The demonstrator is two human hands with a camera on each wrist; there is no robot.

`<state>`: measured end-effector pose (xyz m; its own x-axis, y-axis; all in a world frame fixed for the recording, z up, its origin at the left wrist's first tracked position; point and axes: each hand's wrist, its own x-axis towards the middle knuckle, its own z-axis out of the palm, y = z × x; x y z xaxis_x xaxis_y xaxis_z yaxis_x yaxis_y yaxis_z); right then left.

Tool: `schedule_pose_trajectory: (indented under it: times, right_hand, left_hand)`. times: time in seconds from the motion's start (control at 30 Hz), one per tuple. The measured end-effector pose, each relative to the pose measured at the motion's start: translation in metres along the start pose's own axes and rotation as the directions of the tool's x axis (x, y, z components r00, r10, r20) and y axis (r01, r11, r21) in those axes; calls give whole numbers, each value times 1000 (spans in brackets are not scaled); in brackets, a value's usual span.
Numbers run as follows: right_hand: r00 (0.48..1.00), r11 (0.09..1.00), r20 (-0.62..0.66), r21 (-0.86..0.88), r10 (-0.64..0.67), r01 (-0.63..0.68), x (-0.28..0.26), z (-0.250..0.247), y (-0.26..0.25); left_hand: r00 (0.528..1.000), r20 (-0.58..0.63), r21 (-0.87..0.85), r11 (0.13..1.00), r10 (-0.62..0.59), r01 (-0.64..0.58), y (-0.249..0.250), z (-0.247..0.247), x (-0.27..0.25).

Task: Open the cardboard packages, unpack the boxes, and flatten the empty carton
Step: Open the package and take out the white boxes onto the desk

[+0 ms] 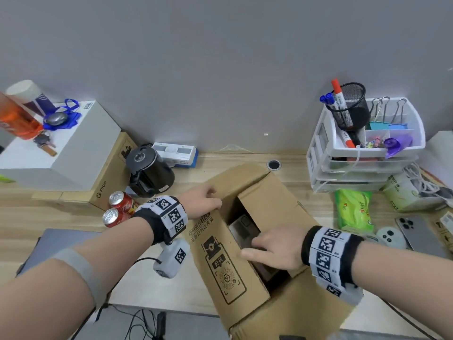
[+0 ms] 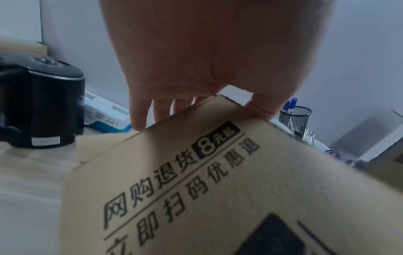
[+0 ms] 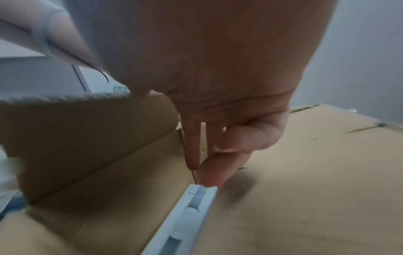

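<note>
The carton [image 1: 257, 241] runs from 5 toward 11 o'clock; left hand [image 1: 203, 201] grips its printed flap [image 1: 215, 253], right hand's [image 1: 274, 249] fingers reach inside, touching a white box [image 3: 185, 219].

Brown carton [image 1: 247, 241] (black print), red cans [image 1: 117, 209].

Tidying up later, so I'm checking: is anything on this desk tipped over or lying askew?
Yes. Two red soda cans lie on their sides beside the black kettle. The open carton sits tilted, its flap held by the left hand.
</note>
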<state>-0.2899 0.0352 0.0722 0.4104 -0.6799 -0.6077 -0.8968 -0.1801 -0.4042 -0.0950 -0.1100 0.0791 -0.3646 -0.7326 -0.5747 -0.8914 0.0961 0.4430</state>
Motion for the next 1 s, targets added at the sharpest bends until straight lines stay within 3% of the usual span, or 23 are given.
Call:
schedule_pose_trajectory:
  times: [0.1, 0.27, 0.37, 0.43, 0.5, 0.57, 0.67, 0.83, 1.0]
  right_hand:
    - [997, 993, 74, -120, -14, 23, -1, -3, 7]
    - [994, 913, -72, -405, -86, 50, -15, -31, 0]
    - [983, 895, -180, -443, -31, -53, -40, -61, 11]
    - [972, 870, -230, -467, 50, -155, -54, -75, 30]
    - [959, 836, -242, -488, 149, -253, -65, -81, 50]
    - [945, 798, -265, -518, 193, -308, -72, -79, 71]
    - [909, 754, -320, -519, 266, -404, -76, -64, 94]
    - [828, 827, -361, -211, 429, -521, -62, -34, 109]
    - [793, 857, -347, 65, 500, -512, -48, -9, 112]
  left_hand:
    - [999, -20, 48, 998, 32, -31, -10, -16, -18]
    - [993, -57, 269, 959, 103, -85, -49, -54, -55]
    - [998, -33, 590, 807, 61, -30, -83, -63, -75]
    - [1000, -13, 702, 712, -14, 19, -101, -58, -80]
    - [993, 27, 639, 766, -114, 70, -109, -45, -79]
    - [977, 59, 480, 864, -204, 152, -109, -28, -74]
    - [945, 149, 266, 932, -291, 246, -101, -4, -62]
    - [928, 176, 143, 942, -327, 305, -73, 25, -47]
    - [931, 205, 2, 951, -303, 310, -72, 33, -32]
